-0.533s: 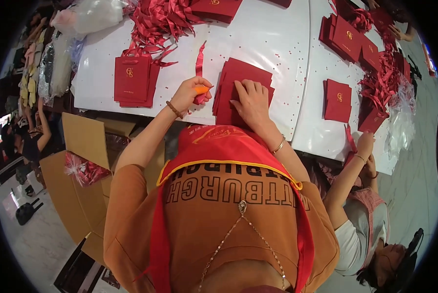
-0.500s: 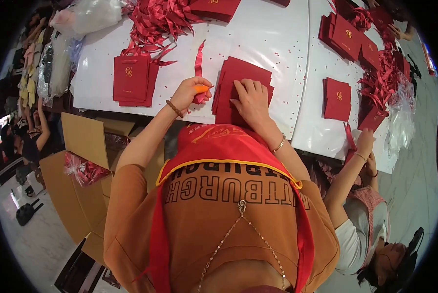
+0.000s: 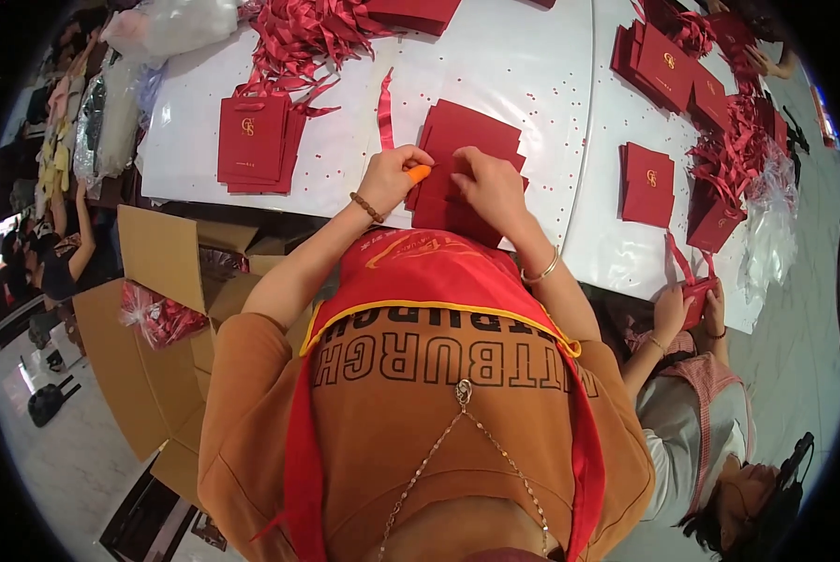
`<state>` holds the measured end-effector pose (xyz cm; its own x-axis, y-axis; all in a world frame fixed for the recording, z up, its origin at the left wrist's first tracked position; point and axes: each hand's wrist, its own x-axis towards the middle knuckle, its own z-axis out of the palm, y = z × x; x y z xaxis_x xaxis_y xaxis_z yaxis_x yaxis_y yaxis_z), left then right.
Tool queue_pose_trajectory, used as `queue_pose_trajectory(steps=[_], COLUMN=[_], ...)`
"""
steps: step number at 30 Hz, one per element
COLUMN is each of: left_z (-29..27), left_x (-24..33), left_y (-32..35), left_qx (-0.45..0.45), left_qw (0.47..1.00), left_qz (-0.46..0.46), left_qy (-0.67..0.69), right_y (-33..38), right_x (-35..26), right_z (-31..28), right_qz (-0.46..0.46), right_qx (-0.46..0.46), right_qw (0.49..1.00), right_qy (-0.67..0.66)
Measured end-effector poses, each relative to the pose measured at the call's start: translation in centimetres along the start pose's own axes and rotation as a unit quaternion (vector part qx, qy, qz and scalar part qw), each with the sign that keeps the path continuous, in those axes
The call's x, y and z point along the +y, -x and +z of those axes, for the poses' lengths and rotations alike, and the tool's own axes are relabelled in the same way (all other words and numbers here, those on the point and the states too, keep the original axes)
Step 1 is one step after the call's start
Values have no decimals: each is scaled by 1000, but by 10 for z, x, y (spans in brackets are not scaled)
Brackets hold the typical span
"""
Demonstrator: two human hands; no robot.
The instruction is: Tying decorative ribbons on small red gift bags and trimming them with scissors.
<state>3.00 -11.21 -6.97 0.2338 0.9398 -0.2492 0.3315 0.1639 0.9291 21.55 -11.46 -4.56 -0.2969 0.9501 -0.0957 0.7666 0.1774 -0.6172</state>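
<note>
A loose stack of flat dark-red paper bags (image 3: pixel 476 126) lies on the table in front of me. At its left side my left hand (image 3: pixel 392 180) is closed, fingertips against the bags, on a red ribbon (image 3: pixel 385 110) that trails away across the white surface. An orange piece (image 3: pixel 419 174), apparently a cover on the thumb, shows at that hand's tip. My right hand (image 3: pixel 492 190) rests over the right part of the stack, its fingers bent and pinching at the top bag. My fingers hide the exact spot where ribbon and bag meet.
To the left lie finished-looking red bags with gold print (image 3: pixel 251 140), below a heap of red ribbons (image 3: pixel 312 42). An open cardboard box (image 3: pixel 157 262) stands below the table edge. On the right, a co-worker's hands (image 3: pixel 673 314) hold a small red bag near more bags (image 3: pixel 646 183).
My left hand has moved right, up to the stack, drawing the ribbon's near end along. My right fingers have bent from lying flat. The co-worker now holds a bag up in both hands.
</note>
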Motion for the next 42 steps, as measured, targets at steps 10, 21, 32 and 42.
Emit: queue_pose_trajectory(steps=[10, 21, 32, 42], left_z=[16, 19, 24, 17], left_x=[22, 20, 24, 22], left_y=[-13, -18, -15, -22], left_qx=[20, 15, 42, -4], left_qw=[996, 985, 961, 988], left_qz=[26, 67, 95, 3], left_qy=[-82, -160, -256, -151], right_y=[-28, -27, -18, -8], right_x=[24, 28, 6, 8], right_z=[-3, 2, 5, 16], right_qz=[75, 87, 68, -67], right_qx=[-120, -99, -61, 78], right_qw=[982, 985, 993, 994], right_qy=[-122, -115, -81, -39])
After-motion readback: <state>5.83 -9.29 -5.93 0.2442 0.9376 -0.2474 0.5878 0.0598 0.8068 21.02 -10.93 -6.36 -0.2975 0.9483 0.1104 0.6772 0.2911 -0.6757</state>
